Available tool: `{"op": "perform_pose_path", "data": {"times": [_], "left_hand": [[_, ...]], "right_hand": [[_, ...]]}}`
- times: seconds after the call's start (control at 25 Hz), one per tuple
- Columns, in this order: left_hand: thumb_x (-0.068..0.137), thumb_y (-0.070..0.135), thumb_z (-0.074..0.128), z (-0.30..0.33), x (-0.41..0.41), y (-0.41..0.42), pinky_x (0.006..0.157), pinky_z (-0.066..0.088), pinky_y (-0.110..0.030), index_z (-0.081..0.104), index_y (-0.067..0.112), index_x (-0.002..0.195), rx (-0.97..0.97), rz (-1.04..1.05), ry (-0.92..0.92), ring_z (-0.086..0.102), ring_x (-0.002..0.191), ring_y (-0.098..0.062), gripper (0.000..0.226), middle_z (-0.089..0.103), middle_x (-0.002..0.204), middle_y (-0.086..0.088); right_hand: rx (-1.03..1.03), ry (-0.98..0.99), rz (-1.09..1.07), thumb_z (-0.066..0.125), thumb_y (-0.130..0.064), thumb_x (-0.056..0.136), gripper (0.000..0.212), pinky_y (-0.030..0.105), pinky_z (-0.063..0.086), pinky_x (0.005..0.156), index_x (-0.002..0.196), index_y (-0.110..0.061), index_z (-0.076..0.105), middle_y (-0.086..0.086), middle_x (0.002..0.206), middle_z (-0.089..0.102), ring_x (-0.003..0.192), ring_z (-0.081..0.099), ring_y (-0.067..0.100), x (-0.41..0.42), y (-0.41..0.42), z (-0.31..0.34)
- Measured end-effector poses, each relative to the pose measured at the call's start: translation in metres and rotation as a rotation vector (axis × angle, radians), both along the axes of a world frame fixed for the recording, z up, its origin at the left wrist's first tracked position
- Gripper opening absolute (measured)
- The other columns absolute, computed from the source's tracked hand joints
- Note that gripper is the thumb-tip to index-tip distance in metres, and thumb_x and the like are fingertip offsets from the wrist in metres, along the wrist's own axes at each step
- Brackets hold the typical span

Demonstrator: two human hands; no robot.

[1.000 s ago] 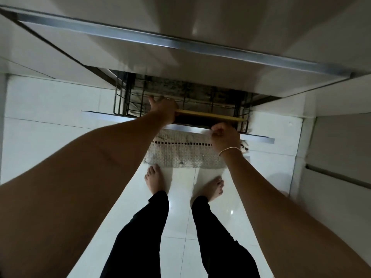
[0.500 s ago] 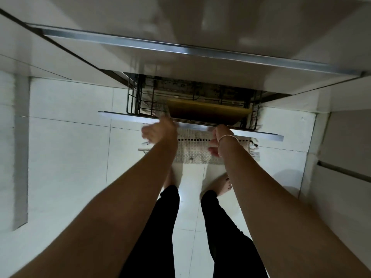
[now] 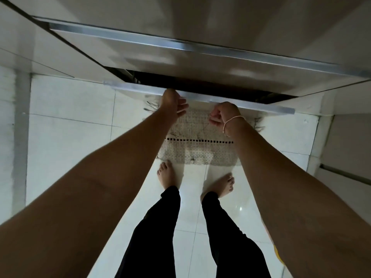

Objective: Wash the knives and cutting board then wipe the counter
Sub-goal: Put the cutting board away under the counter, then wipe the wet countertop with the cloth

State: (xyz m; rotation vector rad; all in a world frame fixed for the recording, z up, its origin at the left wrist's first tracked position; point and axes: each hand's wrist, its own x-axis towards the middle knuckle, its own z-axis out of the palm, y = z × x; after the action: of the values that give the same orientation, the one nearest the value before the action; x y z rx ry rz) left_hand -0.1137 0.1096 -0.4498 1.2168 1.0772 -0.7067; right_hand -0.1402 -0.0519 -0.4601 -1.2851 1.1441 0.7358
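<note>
Knives and cutting board are out of sight; one drawer front [image 3: 200, 97] stands slightly ajar. Two hands: left hand [image 3: 172, 101] touches its edge with relaxed fingers, right hand [image 3: 223, 113] loosely curled, holding nothing.

No readable text, label, brand, number or sign appears on anything in view.

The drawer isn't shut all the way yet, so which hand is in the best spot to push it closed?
Probably the left hand. It already touches the drawer front at its edge, while the right hand hangs curled just below that edge, holding nothing.
</note>
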Motion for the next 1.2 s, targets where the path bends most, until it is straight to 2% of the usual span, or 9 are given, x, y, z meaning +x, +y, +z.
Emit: {"op": "perform_pose_path", "data": {"times": [0.08, 0.16, 0.32, 0.52, 0.68, 0.8, 0.96, 1.08, 1.2], "left_hand": [[0.092, 0.014, 0.034, 0.010, 0.017, 0.002, 0.106, 0.043, -0.045, 0.052, 0.004, 0.112, -0.069, -0.004, 0.010, 0.059, 0.119, -0.035, 0.028, 0.060, 0.135, -0.015], [0.091, 0.012, 0.034, 0.022, 0.025, 0.004, 0.110, 0.040, -0.047, 0.051, 0.007, 0.100, -0.156, 0.090, 0.002, 0.057, 0.121, -0.036, 0.020, 0.059, 0.137, -0.011], [0.091, 0.008, 0.037, 0.072, 0.019, 0.001, 0.104, 0.045, -0.040, 0.054, 0.011, 0.098, -0.181, 0.261, -0.100, 0.061, 0.112, -0.032, 0.018, 0.065, 0.119, -0.006], [0.083, -0.008, 0.030, 0.199, -0.003, 0.004, 0.070, 0.052, -0.033, 0.056, 0.008, 0.083, -0.282, 0.396, -0.487, 0.058, 0.065, -0.024, 0.030, 0.062, 0.074, -0.010], [0.086, -0.006, 0.026, 0.289, 0.001, 0.020, 0.094, 0.054, -0.040, 0.055, 0.006, 0.086, -0.494, 0.499, -0.617, 0.065, 0.082, -0.028, 0.031, 0.064, 0.079, -0.011], [0.090, 0.002, 0.031, 0.330, -0.002, 0.013, 0.108, 0.042, -0.041, 0.054, 0.007, 0.081, -0.543, 0.481, -0.560, 0.058, 0.092, -0.028, 0.025, 0.061, 0.082, -0.009], [0.089, 0.010, 0.039, 0.353, 0.001, 0.005, 0.110, 0.038, -0.041, 0.054, 0.009, 0.089, -0.521, 0.383, -0.457, 0.054, 0.099, -0.031, 0.015, 0.058, 0.095, -0.010], [0.091, 0.011, 0.040, 0.363, -0.005, 0.003, 0.103, 0.043, -0.036, 0.054, 0.009, 0.085, -0.431, 0.333, -0.410, 0.056, 0.100, -0.031, 0.015, 0.058, 0.088, -0.009], [0.097, 0.016, 0.040, 0.368, -0.033, -0.002, 0.096, 0.044, -0.034, 0.051, 0.012, 0.088, -0.359, 0.287, -0.370, 0.059, 0.103, -0.030, 0.015, 0.055, 0.088, -0.008]], "right_hand": [[-0.038, -0.125, 0.123, 0.039, 0.008, 0.093, 0.056, 0.032, 0.048, 0.069, 0.139, -0.023, 0.047, 0.002, 0.085, 0.055, 0.078, 0.057, 0.020, -0.002, -0.003, 0.005], [-0.040, -0.213, 0.070, 0.037, 0.009, 0.092, 0.069, 0.026, 0.044, 0.062, 0.152, -0.024, 0.033, -0.002, 0.109, 0.056, 0.069, 0.053, 0.011, -0.007, -0.004, 0.019], [-0.007, -0.290, 0.013, 0.041, 0.008, 0.090, 0.047, 0.022, 0.039, 0.057, 0.124, -0.017, 0.061, 0.004, 0.101, 0.058, 0.058, 0.050, 0.008, -0.010, 0.010, 0.067], [0.110, -0.438, -0.090, 0.043, 0.009, 0.083, 0.035, 0.023, 0.044, 0.060, 0.090, -0.016, 0.065, -0.002, 0.077, 0.069, 0.066, 0.061, 0.017, -0.006, 0.029, 0.195], [0.488, -0.585, -0.619, 0.037, 0.009, 0.082, 0.031, 0.027, 0.050, 0.061, 0.088, -0.009, 0.061, 0.007, 0.078, 0.071, 0.069, 0.063, 0.023, -0.002, 0.028, 0.285], [0.491, -0.576, -0.655, 0.040, 0.002, 0.085, 0.017, 0.028, 0.050, 0.063, 0.080, -0.006, 0.053, 0.009, 0.073, 0.066, 0.080, 0.064, 0.024, 0.000, 0.030, 0.326], [0.295, -0.480, -0.376, 0.043, -0.002, 0.086, 0.021, 0.026, 0.047, 0.061, 0.097, -0.011, 0.059, 0.001, 0.089, 0.067, 0.071, 0.060, 0.019, -0.009, 0.024, 0.344], [-0.139, -0.487, 0.027, 0.048, -0.004, 0.090, 0.023, 0.023, 0.042, 0.055, 0.097, -0.017, 0.066, 0.000, 0.086, 0.067, 0.059, 0.055, 0.015, -0.020, 0.022, 0.355], [-0.645, -0.722, 0.505, 0.058, -0.010, 0.084, 0.018, 0.021, 0.041, 0.072, 0.094, -0.019, 0.069, -0.001, 0.090, 0.067, 0.078, 0.057, 0.014, -0.041, 0.007, 0.367]]}}
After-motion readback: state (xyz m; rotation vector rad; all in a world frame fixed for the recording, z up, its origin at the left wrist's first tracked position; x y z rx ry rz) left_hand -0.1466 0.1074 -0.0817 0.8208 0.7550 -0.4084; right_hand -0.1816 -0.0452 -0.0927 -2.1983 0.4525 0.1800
